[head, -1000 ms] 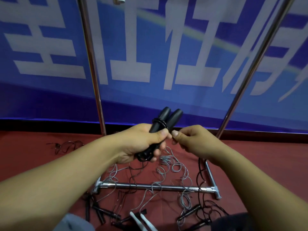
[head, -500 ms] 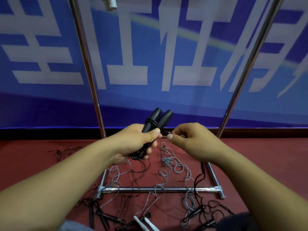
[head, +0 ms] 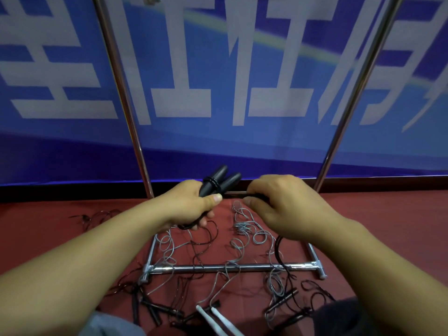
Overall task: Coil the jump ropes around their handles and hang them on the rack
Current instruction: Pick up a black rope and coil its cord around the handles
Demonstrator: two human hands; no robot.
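My left hand grips two black jump rope handles held side by side, their tips pointing up and away. A few turns of black rope ring the handles just above my thumb. My right hand pinches the black rope, pulled taut to the right of the handles; the rest of that rope hangs down from under the hand. The metal rack stands in front, its two poles rising on either side of my hands.
Loose grey and black ropes lie tangled on the red floor around the rack's base. Black handles and a white pair lie near my knees. A blue banner wall stands close behind the rack.
My right hand has moved to the right, away from the handles, drawing the rope out taut. The left hand keeps its grip on the handles.
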